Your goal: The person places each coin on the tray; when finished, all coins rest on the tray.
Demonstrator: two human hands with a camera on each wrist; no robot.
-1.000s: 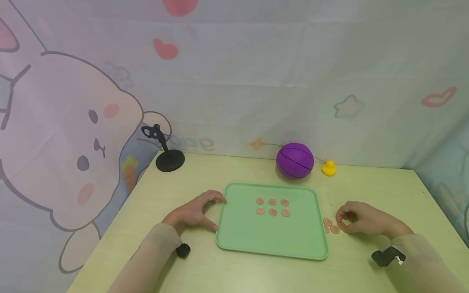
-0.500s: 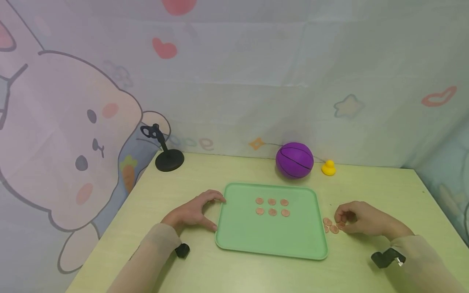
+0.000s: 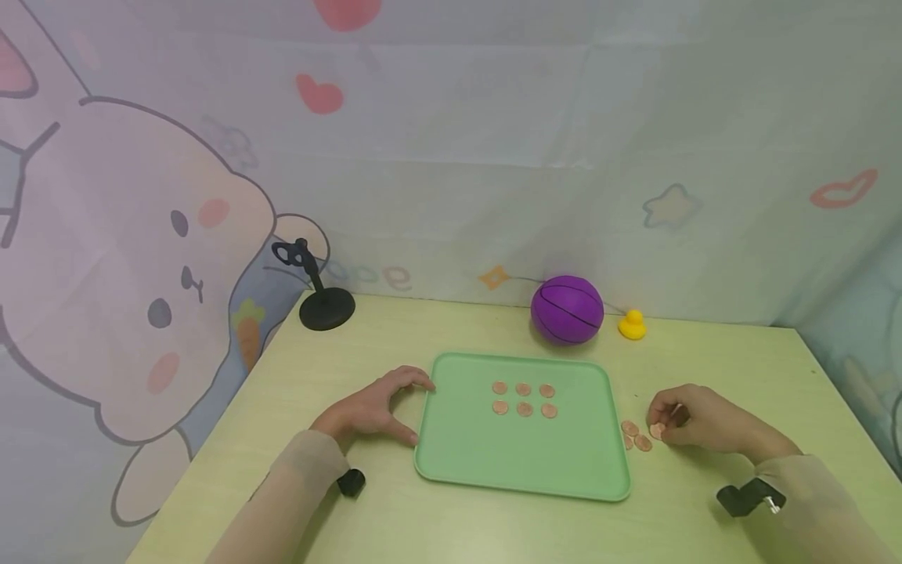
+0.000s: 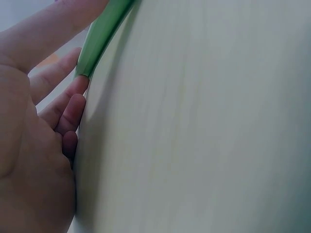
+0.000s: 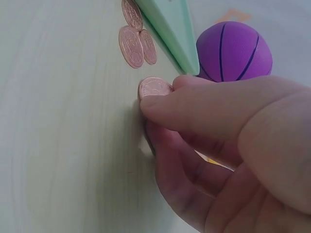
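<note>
Copper-coloured, one coin [image 5: 153, 86] is pinched by the right hand [image 3: 705, 419], the thumb over its edge, just beyond the right side of the tray [image 3: 479, 450]; whether it is off the worktop [image 3: 380, 525] I cannot tell. Three loose coins [image 3: 643, 443] lie between that grip and the tray, so a straight lift before any sideways move would likely spare them a knock. Six coins [image 3: 524, 409] lie on the tray in two rows of three; if this one is to join them, lowering it flat and parting the fingers evenly should prevent sliding. The left hand [image 3: 373, 403], fingers loosely spread, touches the tray's left edge; light steadying seems enough, as a push could disturb the rows.
</note>
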